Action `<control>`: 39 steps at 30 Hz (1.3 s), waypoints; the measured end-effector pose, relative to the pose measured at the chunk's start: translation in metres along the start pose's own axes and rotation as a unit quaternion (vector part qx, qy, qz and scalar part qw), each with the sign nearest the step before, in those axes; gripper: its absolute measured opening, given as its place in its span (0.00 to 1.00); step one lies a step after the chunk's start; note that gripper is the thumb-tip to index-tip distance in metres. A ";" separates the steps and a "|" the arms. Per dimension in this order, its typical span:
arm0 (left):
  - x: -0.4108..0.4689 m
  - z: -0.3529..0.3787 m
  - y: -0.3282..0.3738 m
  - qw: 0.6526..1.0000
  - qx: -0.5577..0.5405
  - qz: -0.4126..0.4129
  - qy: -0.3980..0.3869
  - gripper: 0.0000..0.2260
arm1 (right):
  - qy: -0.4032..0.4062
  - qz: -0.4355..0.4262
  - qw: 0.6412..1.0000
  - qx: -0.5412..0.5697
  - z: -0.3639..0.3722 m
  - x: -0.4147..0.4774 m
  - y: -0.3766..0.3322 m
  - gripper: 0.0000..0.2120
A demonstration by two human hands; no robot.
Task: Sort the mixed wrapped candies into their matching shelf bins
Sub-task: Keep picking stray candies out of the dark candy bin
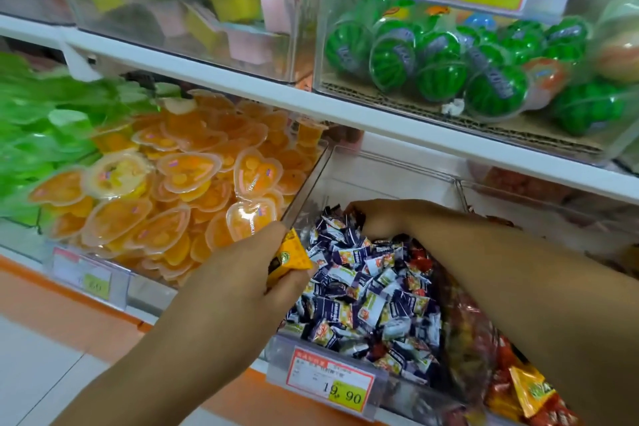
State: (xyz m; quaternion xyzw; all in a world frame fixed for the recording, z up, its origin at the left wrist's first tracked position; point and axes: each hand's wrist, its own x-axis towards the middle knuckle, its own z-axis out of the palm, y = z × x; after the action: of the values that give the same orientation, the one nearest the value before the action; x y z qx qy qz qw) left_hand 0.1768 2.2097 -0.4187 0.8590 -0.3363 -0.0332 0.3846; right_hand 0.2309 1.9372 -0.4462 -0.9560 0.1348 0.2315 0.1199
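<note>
The left hand (242, 275) is clenched around a few yellow candies (292, 258), whose wrapper ends stick out between thumb and fingers. Just to the right of these fingers and below them lies a heap of blue-and-white candies (349, 290) in a clear bin (387, 173). The bin's clear divider (307, 183) rises directly above the left knuckles. Beyond the divider, to the left of the fingers, is a bin of orange jelly cups (179, 169). The right hand (378, 218) reaches over the heap to its far end, with curled fingers (351, 208) dipping among dark wrappers. Whether they grasp a candy cannot be told. Red candies (420, 261) lie beside the right forearm, nearer the viewer than those fingers. A price tag (332, 380) hangs on the bin's front, below both hands. Green watermelon balls (439, 76) sit on the shelf above the right fingers.
</note>
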 end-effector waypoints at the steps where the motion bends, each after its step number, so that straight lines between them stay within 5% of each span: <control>1: 0.000 0.000 0.000 1.000 0.000 -0.001 0.000 0.13 | 0.009 -0.005 1.000 0.014 0.001 0.000 -0.001 0.14; 6: 0.000 0.000 0.000 1.000 -0.002 -0.010 -0.003 0.14 | 0.026 -0.017 0.992 0.123 -0.001 -0.008 -0.004 0.24; 11: 0.000 -0.001 0.001 1.000 -0.015 -0.008 -0.015 0.12 | 0.082 -0.065 0.981 0.162 -0.014 -0.024 -0.010 0.10; 14: 0.001 -0.002 -0.001 1.000 -0.025 -0.010 -0.009 0.13 | 0.101 -0.096 0.975 0.175 -0.021 -0.051 -0.010 0.09; 18: -0.003 -0.002 0.000 1.000 -0.025 -0.002 -0.013 0.14 | 0.022 -0.127 0.986 0.109 -0.026 -0.091 -0.009 0.13; 22: -0.004 -0.002 0.001 1.000 -0.018 -0.004 -0.008 0.14 | 0.031 -0.112 0.971 0.208 -0.029 -0.101 0.004 0.09; 29: -0.005 -0.003 0.000 1.000 -0.016 -0.005 0.006 0.15 | 0.087 -0.094 0.985 0.120 -0.012 -0.098 -0.004 0.08; 35: -0.004 -0.002 -0.002 1.000 -0.009 0.003 0.006 0.13 | 0.021 -0.132 0.990 -0.039 0.016 -0.085 -0.040 0.28; 39: -0.005 -0.002 -0.001 1.000 -0.002 0.006 0.002 0.14 | 0.087 -0.153 0.984 -0.041 0.018 -0.081 -0.042 0.18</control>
State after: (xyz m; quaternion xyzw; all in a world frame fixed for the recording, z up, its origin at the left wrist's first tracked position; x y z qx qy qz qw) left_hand 0.1739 2.2141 -0.4189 0.8562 -0.3405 -0.0303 0.3875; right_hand 0.1671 1.9985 -0.4157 -0.9860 -0.0124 0.1313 0.1024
